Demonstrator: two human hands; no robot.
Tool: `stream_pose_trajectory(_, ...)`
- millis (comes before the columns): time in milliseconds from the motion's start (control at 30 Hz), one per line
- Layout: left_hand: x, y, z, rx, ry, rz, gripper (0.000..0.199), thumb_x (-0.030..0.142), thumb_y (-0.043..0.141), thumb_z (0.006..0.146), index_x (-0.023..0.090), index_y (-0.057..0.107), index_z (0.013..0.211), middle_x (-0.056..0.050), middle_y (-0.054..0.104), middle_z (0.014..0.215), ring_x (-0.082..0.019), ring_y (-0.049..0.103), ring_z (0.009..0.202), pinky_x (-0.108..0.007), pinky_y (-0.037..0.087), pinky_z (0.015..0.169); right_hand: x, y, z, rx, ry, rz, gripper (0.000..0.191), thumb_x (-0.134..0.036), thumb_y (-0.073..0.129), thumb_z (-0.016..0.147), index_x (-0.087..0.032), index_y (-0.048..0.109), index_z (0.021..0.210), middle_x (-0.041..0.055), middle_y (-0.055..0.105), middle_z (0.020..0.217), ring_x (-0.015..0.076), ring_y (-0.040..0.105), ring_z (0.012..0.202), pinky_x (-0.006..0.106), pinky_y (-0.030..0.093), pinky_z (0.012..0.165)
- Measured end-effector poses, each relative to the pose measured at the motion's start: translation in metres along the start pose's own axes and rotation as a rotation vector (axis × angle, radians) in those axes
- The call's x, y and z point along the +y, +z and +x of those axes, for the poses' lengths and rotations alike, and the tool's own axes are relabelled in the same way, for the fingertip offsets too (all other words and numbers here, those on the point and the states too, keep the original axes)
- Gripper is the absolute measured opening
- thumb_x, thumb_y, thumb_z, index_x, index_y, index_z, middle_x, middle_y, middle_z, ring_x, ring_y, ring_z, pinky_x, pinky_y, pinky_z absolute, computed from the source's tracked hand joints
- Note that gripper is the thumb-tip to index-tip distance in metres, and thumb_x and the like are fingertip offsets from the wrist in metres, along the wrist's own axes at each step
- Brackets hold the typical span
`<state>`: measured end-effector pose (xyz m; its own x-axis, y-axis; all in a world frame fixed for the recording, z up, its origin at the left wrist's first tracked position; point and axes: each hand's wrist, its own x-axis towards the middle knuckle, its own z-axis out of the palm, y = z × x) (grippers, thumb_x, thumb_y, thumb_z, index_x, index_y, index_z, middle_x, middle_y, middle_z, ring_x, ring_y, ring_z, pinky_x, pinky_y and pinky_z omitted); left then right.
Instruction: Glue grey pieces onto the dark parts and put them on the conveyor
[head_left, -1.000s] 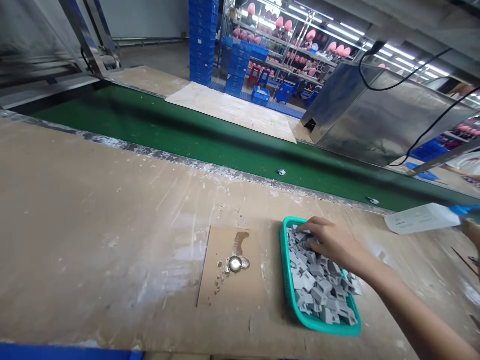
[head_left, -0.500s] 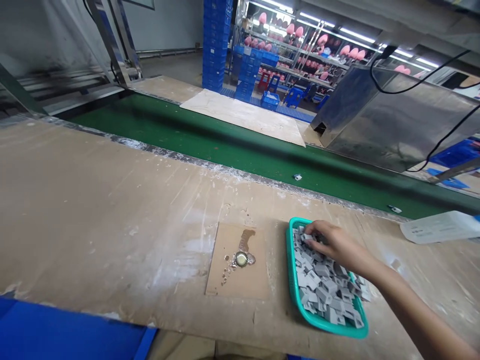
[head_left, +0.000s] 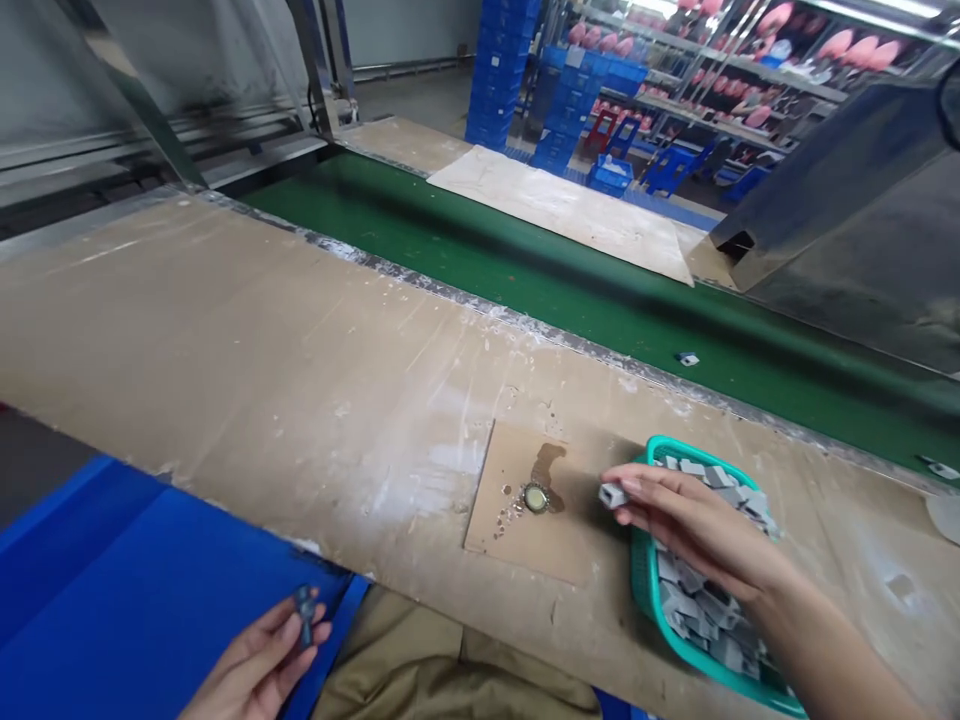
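Between the thumb and fingers of my right hand (head_left: 690, 525) is a small grey plastic block (head_left: 613, 495) with a hole in its end. That hand hovers over the left rim of a green plastic basket (head_left: 643, 570), which is full of similar grey parts (head_left: 697, 600). My left hand (head_left: 262, 650) pinches a small dark blue-grey peg-shaped part (head_left: 304, 612) above the blue bin at the lower left. Left of the basket lies a cardboard piece (head_left: 487, 525) with a bottle cap (head_left: 535, 498) and wet-looking spots on it.
A green conveyor belt (head_left: 525, 265) runs beyond the worn tabletop (head_left: 300, 370), with a small part (head_left: 688, 359) on it. The blue bin (head_left: 150, 600) stands at the table's near edge. A metal housing (head_left: 862, 220) is at the right, and stacked blue crates (head_left: 501, 70) stand behind.
My right hand has come out of the basket's parts with one grey block and moved left. My left hand has entered the view holding the dark peg-shaped part. The view has turned left.
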<state>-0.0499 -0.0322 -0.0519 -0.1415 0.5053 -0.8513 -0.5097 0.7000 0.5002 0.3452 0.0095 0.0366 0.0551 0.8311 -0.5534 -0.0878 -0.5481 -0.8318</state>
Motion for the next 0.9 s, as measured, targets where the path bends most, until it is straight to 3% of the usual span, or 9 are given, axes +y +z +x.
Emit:
stream_pose_trajectory(167,-0.004,0.046,-0.025,-0.264,-0.036,-0.132,0.038,0.022,0.09,0.047,0.013,0.069,0.077,-0.003,0.067,0.073,-0.007,0.055,0.055,-0.012,0.043,0.042,0.008,0.029,0.016,-0.016,-0.106,-0.271,0.035,-0.044,0.079,0.067,-0.018,0.069,0.09,0.0061,0.068,0.087,0.0188,0.063,0.079,0.029,0.051,0.075)
stream_pose_trajectory(233,-0.007,0.061,-0.029,-0.316,-0.048,-0.15,0.039,0.024,0.09,0.048,0.012,0.07,0.079,-0.002,0.066,0.072,-0.001,0.045,0.045,-0.01,0.036,0.038,0.011,0.033,0.019,-0.005,-0.185,-0.35,0.037,-0.044,0.078,0.068,-0.018,0.066,0.092,0.0072,0.067,0.09,0.021,0.063,0.084,0.031,0.051,0.077)
stream_pose_trajectory(300,-0.009,0.073,-0.032,-0.347,-0.064,-0.166,0.039,0.023,0.09,0.048,0.013,0.072,0.082,-0.002,0.067,0.073,0.001,0.044,0.044,-0.008,0.035,0.038,0.012,0.034,0.019,-0.013,-0.24,-0.375,0.035,-0.045,0.074,0.073,-0.019,0.063,0.094,0.0076,0.066,0.092,0.0215,0.063,0.085,0.032,0.051,0.078)
stream_pose_trajectory(433,-0.011,0.09,-0.037,-0.466,-0.069,-0.193,0.034,0.018,0.087,0.054,0.015,0.073,0.085,-0.005,0.071,0.085,-0.007,0.063,0.066,-0.012,0.052,0.062,0.014,0.032,0.019,-0.008,-0.278,-0.468,0.032,-0.046,0.067,0.079,-0.02,0.061,0.096,0.0082,0.065,0.096,0.0224,0.063,0.088,0.032,0.052,0.077)
stream_pose_trajectory(567,-0.014,0.097,-0.038,-0.608,0.027,-0.234,0.021,0.026,0.078,0.069,0.013,0.074,0.085,-0.01,0.071,0.1,-0.017,0.066,0.088,-0.022,0.054,0.083,0.023,0.031,0.02,0.076,-0.384,-0.558,0.031,-0.047,0.065,0.079,-0.021,0.06,0.095,0.0098,0.064,0.099,0.0238,0.064,0.086,0.034,0.055,0.073)
stream_pose_trajectory(700,-0.018,0.103,-0.037,-0.573,0.115,-0.143,0.018,0.029,0.076,0.07,0.013,0.072,0.077,-0.009,0.07,0.093,-0.016,0.066,0.081,-0.023,0.056,0.073,0.03,0.032,0.018,0.126,-0.557,-0.81,0.02,-0.039,0.061,0.084,-0.022,0.062,0.094,0.009,0.067,0.098,0.0254,0.065,0.089,0.039,0.054,0.079)
stream_pose_trajectory(800,-0.023,0.107,-0.037,-0.481,0.274,-0.021,0.019,0.021,0.08,0.064,0.015,0.065,0.073,-0.007,0.06,0.117,-0.018,0.067,0.081,-0.029,0.057,0.071,0.03,0.035,0.015,0.148,-0.643,-1.018,0.017,-0.034,0.057,0.086,-0.023,0.063,0.098,0.0073,0.07,0.099,0.0267,0.066,0.091,0.039,0.054,0.078)
stream_pose_trajectory(833,-0.024,0.107,-0.037,-0.459,0.315,0.0,0.022,0.02,0.081,0.063,0.016,0.063,0.075,-0.007,0.056,0.123,-0.019,0.068,0.081,-0.031,0.057,0.072,0.03,0.037,0.014,0.153,-0.666,-1.055,0.019,-0.034,0.057,0.087,-0.024,0.062,0.102,0.0066,0.07,0.1,0.0267,0.067,0.091,0.038,0.055,0.076)
stream_pose_trajectory(900,-0.027,0.107,-0.037,-0.459,0.34,0.032,0.033,0.02,0.081,0.062,0.019,0.06,0.087,-0.005,0.061,0.113,-0.02,0.069,0.081,-0.031,0.056,0.075,0.032,0.039,0.012,0.148,-0.708,-1.095,0.022,-0.033,0.055,0.088,-0.025,0.06,0.108,0.0056,0.07,0.103,0.026,0.068,0.091,0.036,0.056,0.074)
